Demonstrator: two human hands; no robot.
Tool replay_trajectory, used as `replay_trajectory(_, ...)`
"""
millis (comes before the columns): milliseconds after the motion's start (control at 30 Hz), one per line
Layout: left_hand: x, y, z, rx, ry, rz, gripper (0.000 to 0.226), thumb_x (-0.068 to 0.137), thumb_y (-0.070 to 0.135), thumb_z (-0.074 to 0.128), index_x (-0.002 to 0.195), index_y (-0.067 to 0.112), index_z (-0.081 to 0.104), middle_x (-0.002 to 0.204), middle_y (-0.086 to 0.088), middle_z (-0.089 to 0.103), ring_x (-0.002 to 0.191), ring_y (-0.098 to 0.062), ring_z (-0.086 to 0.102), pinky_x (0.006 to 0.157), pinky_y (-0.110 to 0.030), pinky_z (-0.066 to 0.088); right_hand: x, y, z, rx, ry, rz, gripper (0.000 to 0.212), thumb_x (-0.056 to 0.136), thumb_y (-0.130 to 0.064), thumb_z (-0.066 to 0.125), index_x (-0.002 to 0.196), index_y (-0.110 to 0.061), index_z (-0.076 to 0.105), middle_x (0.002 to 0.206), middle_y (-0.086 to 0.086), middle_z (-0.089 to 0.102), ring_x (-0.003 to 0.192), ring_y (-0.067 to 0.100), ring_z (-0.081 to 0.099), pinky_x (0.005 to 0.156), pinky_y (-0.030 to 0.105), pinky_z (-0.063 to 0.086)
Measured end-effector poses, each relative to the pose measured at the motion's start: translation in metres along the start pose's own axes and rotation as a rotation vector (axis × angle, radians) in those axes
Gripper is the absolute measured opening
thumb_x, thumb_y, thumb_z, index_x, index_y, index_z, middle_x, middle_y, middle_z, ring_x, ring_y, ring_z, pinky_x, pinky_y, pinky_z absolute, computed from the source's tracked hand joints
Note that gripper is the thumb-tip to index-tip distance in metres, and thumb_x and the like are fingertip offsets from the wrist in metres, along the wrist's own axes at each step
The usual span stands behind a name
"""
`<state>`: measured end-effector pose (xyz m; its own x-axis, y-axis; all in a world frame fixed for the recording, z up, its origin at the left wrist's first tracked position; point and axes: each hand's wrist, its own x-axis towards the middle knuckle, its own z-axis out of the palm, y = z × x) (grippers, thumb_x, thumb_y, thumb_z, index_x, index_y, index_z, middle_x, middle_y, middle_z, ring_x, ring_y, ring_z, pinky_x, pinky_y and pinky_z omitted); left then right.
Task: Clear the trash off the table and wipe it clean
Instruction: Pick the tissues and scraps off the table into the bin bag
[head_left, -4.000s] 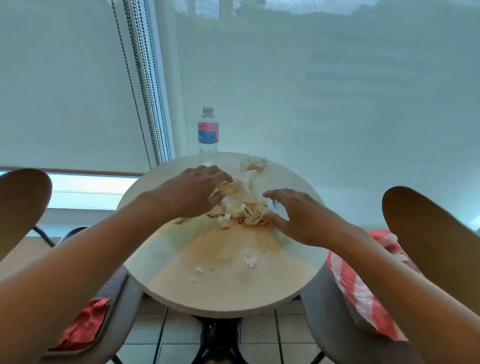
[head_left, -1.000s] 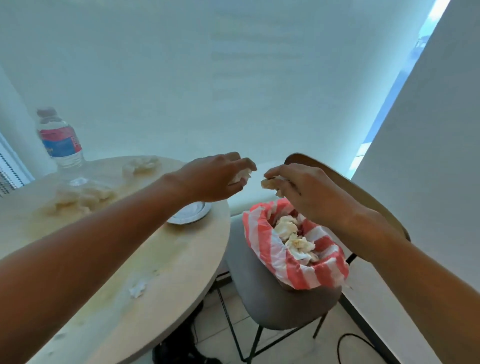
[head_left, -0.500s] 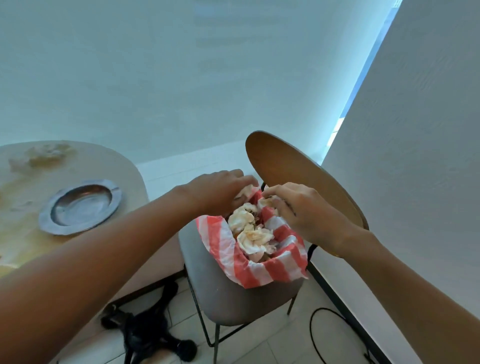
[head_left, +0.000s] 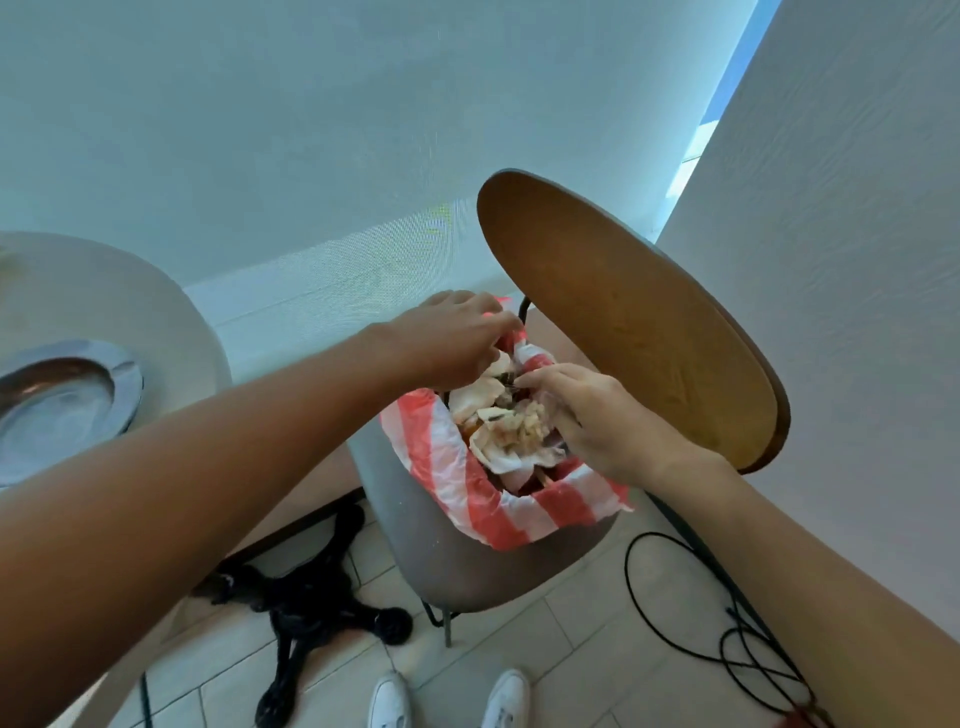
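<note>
A red-and-white striped plastic bag (head_left: 467, 483) sits open on a grey chair seat (head_left: 457, 561), filled with crumpled paper trash (head_left: 506, 436). My left hand (head_left: 452, 338) hovers over the bag's far rim, fingers curled down on a white paper scrap. My right hand (head_left: 597, 415) is at the bag's right side, its fingertips pinched on scraps on top of the pile. The round table (head_left: 104, 291) shows only its right edge at far left; the trash on it is out of view.
A metal ashtray (head_left: 62, 405) lies on the table near its edge. The chair's wooden backrest (head_left: 623, 322) rises just behind my right hand. On the tiled floor are the table's black base (head_left: 311, 613), black cables (head_left: 675, 623) and my white shoes (head_left: 389, 701).
Both hands carried paper scraps from the table rightward to the bag and lowered them into its mouth. My view swung right and down, so the bottle and most of the table left the frame.
</note>
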<state>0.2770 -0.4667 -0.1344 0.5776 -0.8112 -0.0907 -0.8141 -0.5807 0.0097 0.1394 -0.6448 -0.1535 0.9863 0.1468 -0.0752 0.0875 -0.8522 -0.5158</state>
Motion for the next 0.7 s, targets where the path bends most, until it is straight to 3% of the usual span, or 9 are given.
replay_trajectory(100,0.0,-0.006,0.0,-0.001,-0.023,-0.008,0.044,0.101,0.036,0.048,0.144,0.031,0.04,0.151,-0.004,0.041,0.138,-0.031,0.04,0.113,-0.045,0.033,0.005,0.004,-0.002,0.019,0.017,0.014,0.036,0.106,-0.022,0.047,0.14,-0.032,0.054,0.144,-0.011,0.052,0.131,0.009,0.05,0.102,0.02,0.045)
replay_trajectory(233,-0.005,-0.012,-0.006,-0.004,-0.032,-0.033,0.043,0.101,0.039,0.046,0.143,0.032,0.04,0.149,-0.002,0.043,0.135,-0.029,0.043,0.112,-0.043,0.034,0.01,0.005,-0.006,-0.006,0.038,0.006,0.038,0.104,-0.026,0.054,0.14,-0.035,0.053,0.145,-0.014,0.051,0.133,0.008,0.048,0.103,0.02,0.042)
replay_trajectory(433,-0.021,-0.014,-0.018,0.008,-0.004,-0.05,0.042,0.102,0.039,0.044,0.143,0.031,0.041,0.148,-0.001,0.045,0.133,-0.028,0.046,0.112,-0.042,0.035,0.013,-0.01,-0.015,-0.045,0.034,-0.015,0.04,0.102,-0.034,0.055,0.141,-0.038,0.05,0.144,-0.016,0.051,0.132,0.008,0.049,0.107,0.034,0.049)
replay_trajectory(567,-0.035,-0.012,-0.03,0.013,0.019,-0.072,0.042,0.103,0.039,0.042,0.144,0.031,0.041,0.147,-0.001,0.047,0.132,-0.026,0.047,0.112,-0.042,0.036,0.012,-0.023,-0.026,-0.099,0.024,-0.024,0.043,0.103,-0.039,0.051,0.145,-0.038,0.045,0.148,-0.014,0.048,0.134,0.011,0.048,0.104,0.026,0.041)
replay_trajectory(700,-0.058,-0.008,-0.049,0.004,0.064,-0.124,0.043,0.103,0.041,0.04,0.145,0.032,0.041,0.148,0.001,0.046,0.134,-0.025,0.047,0.113,-0.042,0.034,0.009,-0.04,-0.045,-0.145,0.022,-0.063,0.044,0.103,-0.042,0.049,0.146,-0.038,0.041,0.15,-0.011,0.047,0.137,0.014,0.047,0.105,0.028,0.04)
